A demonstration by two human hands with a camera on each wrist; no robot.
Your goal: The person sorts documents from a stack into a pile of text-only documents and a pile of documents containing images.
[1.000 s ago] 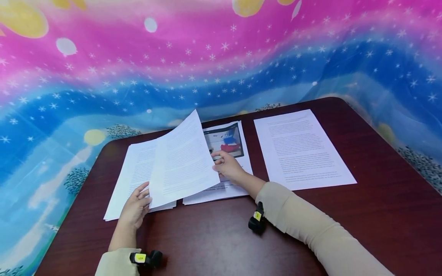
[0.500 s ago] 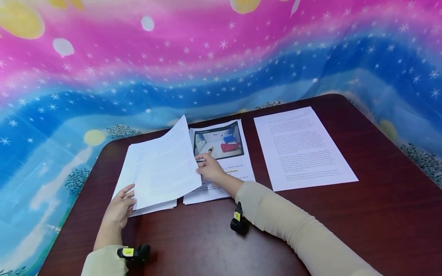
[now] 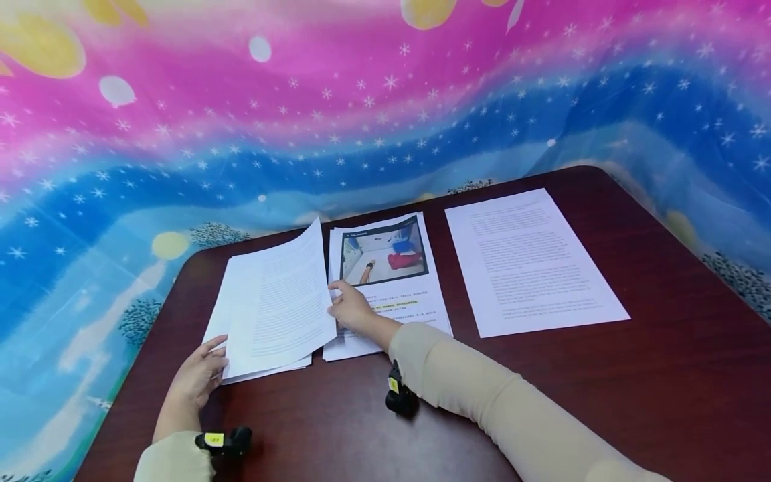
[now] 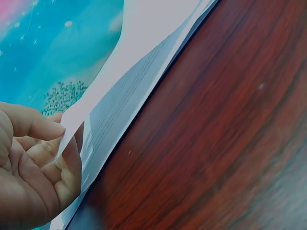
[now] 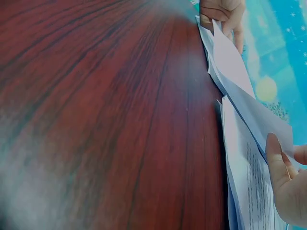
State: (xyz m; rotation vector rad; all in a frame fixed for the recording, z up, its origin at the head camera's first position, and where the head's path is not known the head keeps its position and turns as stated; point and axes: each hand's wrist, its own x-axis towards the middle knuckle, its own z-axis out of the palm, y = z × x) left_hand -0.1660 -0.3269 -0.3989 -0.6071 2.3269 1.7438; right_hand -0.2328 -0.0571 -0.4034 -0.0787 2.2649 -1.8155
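Observation:
Both hands hold one printed sheet of paper (image 3: 283, 301) just above the left paper stack (image 3: 218, 304). My left hand (image 3: 195, 375) pinches its near left corner between thumb and fingers, as the left wrist view shows with the sheet (image 4: 110, 72) bowed over printed pages. At the sheet's right edge, my right hand (image 3: 354, 309) grips it between thumb and fingers. Beneath and beside that hand lies the middle paper stack (image 3: 415, 314), whose top page bears a photo and a highlighted line. In the right wrist view, the sheet (image 5: 268, 120) spans between both hands.
A single printed page (image 3: 530, 268) lies flat at the right of the dark red wooden table (image 3: 674, 375). Behind the table hangs a pink and blue patterned cloth (image 3: 337, 100). A small black wrist camera sits at each cuff.
The held sheet has moved left and lower, from partly over the middle stack to over the left stack. Both hands have travelled left with it, uncovering the middle stack's photo.

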